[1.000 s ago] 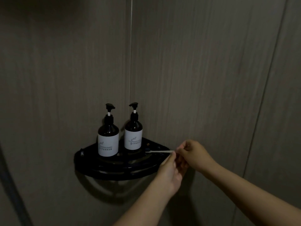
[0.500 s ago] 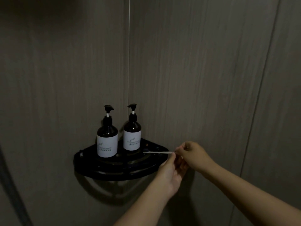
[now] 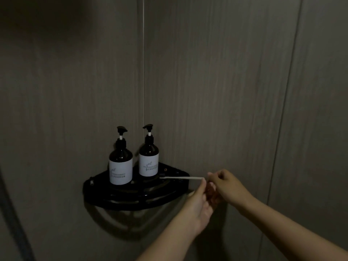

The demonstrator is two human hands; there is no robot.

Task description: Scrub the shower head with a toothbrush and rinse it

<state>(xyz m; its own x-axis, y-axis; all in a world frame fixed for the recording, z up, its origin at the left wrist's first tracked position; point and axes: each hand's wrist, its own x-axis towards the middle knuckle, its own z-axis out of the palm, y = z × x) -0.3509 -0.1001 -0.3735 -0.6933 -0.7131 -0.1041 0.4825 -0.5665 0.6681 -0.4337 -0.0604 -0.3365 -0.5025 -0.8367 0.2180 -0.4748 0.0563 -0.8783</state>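
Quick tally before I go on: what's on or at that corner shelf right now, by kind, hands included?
Pump bottles: 2, left bottle and right bottle
Toothbrush: 1
Corner shelf: 1
Hands: 2, left hand and right hand, both at the toothbrush handle's end
Total: 6

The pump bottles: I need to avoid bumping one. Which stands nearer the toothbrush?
The right-hand pump bottle, deeper in the corner; the toothbrush tip lies just beside its base. The left-hand bottle stands farther away.
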